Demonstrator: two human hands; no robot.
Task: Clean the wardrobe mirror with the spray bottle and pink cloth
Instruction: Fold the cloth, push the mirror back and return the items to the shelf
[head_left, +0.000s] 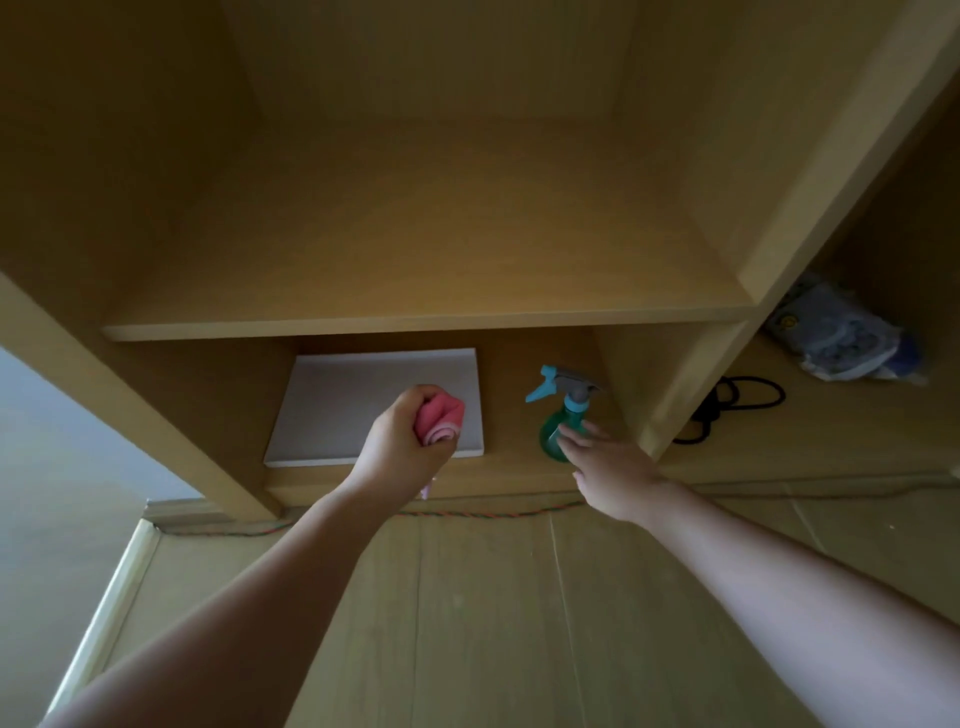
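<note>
Wardrobe shelf (415, 328): wood-grain laminate, matt, smooth. The spray bottle (552, 430): translucent green plastic, slightly glossy. The pink cloth (441, 418): soft matt fabric. At bottle's 9 o'clock, white panel (353, 400): smooth, matt.

In the lower compartment (519, 349) at the frame centre a flat board (363, 395) lies left of the spray bottle (557, 431), and a cable (702, 420) and a bag (841, 338) lie in the right compartment (831, 447).

Two hands (402, 449) (615, 475), one pink cloth (440, 418), one spray bottle (560, 410) (teal), one white board (363, 400).
</note>
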